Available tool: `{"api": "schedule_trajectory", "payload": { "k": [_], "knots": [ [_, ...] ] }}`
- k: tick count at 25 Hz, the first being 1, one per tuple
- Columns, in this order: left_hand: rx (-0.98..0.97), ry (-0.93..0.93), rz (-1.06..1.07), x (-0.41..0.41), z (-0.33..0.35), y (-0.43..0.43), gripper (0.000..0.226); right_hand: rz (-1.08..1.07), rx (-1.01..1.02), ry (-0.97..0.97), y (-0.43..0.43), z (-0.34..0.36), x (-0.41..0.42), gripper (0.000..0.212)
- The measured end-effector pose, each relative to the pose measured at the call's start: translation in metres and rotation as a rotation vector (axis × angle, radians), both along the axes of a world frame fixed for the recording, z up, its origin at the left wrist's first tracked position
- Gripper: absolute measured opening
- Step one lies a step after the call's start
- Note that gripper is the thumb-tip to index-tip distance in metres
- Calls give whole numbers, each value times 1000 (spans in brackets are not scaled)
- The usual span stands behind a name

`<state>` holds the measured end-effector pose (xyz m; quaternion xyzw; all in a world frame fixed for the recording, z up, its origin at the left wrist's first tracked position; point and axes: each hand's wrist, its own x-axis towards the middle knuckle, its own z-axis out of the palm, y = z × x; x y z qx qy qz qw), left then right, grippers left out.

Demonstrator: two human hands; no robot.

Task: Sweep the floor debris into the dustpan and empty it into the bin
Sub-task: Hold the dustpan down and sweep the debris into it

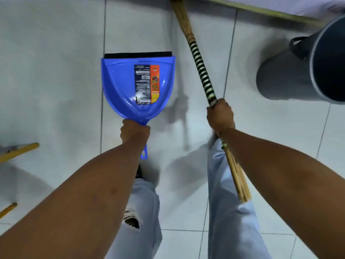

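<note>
A blue plastic dustpan [121,85] with a black rubber lip and a printed label is held over the white tiled floor, mouth pointing away from me. My left hand [134,130] grips its handle. My right hand [220,114] is closed around a stick broom [200,66] with a black-and-white striped binding; the broom runs up and to the left toward the top edge, and its stick ends jut out behind my wrist. A grey bin [306,66] stands at the right, its open mouth facing me. No debris shows on the tiles or in the pan.
My legs in light jeans fill the lower middle. Yellow wooden handles [18,151] lie at the left edge. A pale edge with a yellowish strip [261,10] crosses the top right, behind the bin.
</note>
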<state>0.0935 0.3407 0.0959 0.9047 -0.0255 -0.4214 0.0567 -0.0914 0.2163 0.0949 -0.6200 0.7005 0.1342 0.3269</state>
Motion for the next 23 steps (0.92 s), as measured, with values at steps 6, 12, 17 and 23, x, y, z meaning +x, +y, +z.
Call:
{"api": "schedule_trajectory", "payload": {
  "k": [6,12,17,23],
  "knots": [
    [-58,-10,-235,57,2,68,52,-50,80,34,51,-2,90,63],
    [65,-39,-300,94,-43,154,44,-85,126,21,111,-46,121,45],
    [147,-51,-380,121,-85,207,43,-29,140,6,140,-85,111,55],
    [124,-64,-434,140,-119,218,43,-138,103,8,156,-117,117,51]
  ]
}}
